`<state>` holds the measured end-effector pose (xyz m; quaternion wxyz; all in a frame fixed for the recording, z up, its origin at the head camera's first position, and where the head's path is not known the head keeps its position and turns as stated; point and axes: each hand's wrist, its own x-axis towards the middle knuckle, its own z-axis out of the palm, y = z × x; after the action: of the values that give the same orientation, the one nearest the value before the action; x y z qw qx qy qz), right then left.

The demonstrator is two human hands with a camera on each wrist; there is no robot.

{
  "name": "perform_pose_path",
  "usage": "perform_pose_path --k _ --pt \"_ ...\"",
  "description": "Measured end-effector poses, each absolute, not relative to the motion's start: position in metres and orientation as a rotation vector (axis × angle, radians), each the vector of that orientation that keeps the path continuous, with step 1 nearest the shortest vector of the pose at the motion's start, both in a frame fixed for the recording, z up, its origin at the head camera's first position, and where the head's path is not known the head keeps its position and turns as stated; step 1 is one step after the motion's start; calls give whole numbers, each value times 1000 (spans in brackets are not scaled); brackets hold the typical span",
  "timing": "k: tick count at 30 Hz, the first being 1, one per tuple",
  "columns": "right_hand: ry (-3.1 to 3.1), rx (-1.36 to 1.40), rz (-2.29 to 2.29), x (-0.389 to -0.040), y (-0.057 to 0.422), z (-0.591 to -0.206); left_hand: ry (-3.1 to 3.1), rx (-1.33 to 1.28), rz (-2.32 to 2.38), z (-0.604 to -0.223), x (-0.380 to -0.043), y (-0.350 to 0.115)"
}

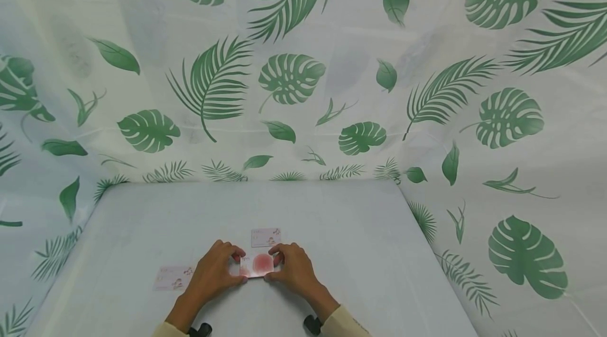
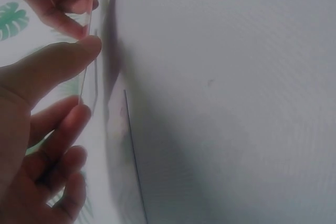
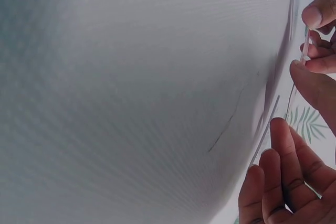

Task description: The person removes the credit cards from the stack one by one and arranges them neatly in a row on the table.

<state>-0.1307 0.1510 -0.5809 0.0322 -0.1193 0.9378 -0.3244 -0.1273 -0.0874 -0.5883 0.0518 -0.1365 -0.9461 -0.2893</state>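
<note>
Both hands pinch one small white card with a red round patch (image 1: 258, 264) by its opposite ends. My left hand (image 1: 213, 269) grips the left end between thumb and fingers; my right hand (image 1: 295, 269) has the right end. In the left wrist view the card (image 2: 84, 80) appears edge-on, thin, between the thumb and fingertips. Just beyond it on the table lies a pale pink printed card (image 1: 265, 237), its near right corner overlapped by the right fingers. Another pale pink card (image 1: 172, 277) lies left of the left hand, partly hidden behind the wrist.
The white table (image 1: 360, 253) extends around the hands. A white cloth with green leaves (image 1: 291, 79) hangs behind the table and along both sides. Dark wrist camera mounts (image 1: 312, 325) sit beneath both wrists, close to the tabletop.
</note>
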Motion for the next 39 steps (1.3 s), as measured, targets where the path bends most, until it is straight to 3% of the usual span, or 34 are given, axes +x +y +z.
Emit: perform_pose_path --k 39 --pt "2893 -300 -903 -129 143 -587 -2952 -446 -766 -593 -127 -87"
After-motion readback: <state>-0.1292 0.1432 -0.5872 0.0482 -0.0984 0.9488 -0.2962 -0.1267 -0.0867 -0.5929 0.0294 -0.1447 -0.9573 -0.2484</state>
